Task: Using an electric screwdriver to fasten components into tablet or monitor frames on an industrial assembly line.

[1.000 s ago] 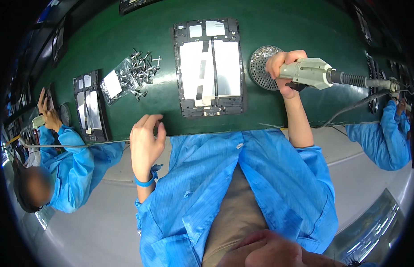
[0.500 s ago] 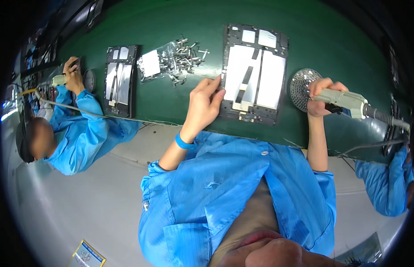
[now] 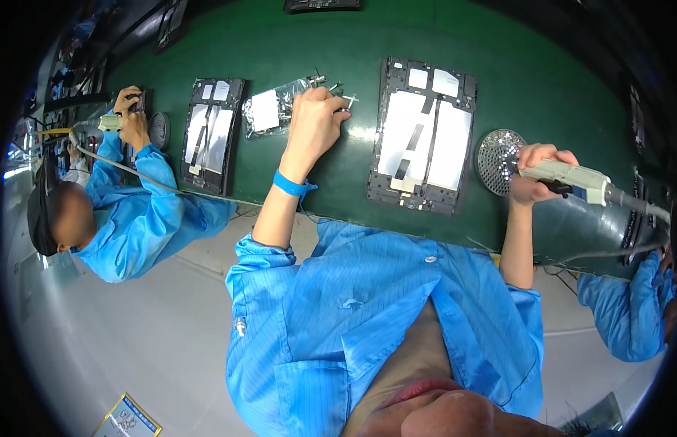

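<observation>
My left hand [image 3: 318, 124] is over the scattered small metal parts [image 3: 351, 99], beside a clear plastic bag [image 3: 278, 100] with a white label. Its fingers are curled and drawn together; the tips are partly hidden, so what they pinch does not show. My right hand [image 3: 538, 175] is wrapped round a pale corded electric screwdriver [image 3: 571, 178], by a round dimpled metal dish [image 3: 496, 162]. Between my hands lies an opened tablet [image 3: 423, 138] with white battery panels and a black frame; neither hand touches it.
Another opened tablet [image 3: 213, 135] lies left of the bag. Further left, a co-worker in a blue smock [image 3: 145, 233] works with a similar pale tool [image 3: 110, 122]. A dark device [image 3: 322, 4] shows at the far edge. Another blue sleeve [image 3: 626, 306] is at right.
My left hand has left the tablet's left edge and moved up and left to the small metal parts. The right hand still holds the screwdriver. The view has shifted slightly.
</observation>
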Tool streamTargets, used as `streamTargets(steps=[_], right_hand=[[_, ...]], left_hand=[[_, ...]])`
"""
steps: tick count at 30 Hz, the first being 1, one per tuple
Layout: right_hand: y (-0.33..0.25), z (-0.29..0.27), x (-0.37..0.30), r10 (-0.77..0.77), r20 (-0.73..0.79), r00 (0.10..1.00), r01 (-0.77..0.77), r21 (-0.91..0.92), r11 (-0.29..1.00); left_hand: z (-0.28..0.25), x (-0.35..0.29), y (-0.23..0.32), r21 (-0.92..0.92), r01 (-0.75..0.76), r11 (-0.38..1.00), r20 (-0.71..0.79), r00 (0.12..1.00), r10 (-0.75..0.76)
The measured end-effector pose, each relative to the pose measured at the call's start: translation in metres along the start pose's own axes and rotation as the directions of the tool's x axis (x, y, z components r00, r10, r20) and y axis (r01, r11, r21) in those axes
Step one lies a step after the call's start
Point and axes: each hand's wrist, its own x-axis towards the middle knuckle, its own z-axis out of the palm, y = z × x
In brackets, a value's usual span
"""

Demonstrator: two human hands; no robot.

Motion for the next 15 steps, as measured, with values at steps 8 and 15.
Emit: streamTargets(steps=[8,15], right_hand=[[-0.023,0.013,0.022,0.000,-0.004,1.000,0.000,0.074,0.997],[-0.018,0.026,0.028,0.012,0.010,1.000,-0.013,0.093,0.996]], left_hand=[[-0.015,0.012,0.009,-0.496,0.345,0.797,0.021,0.922,-0.387],[-0.004,0.034,0.002,-0.859,0.433,0.272,0.264,0.831,-0.489]])
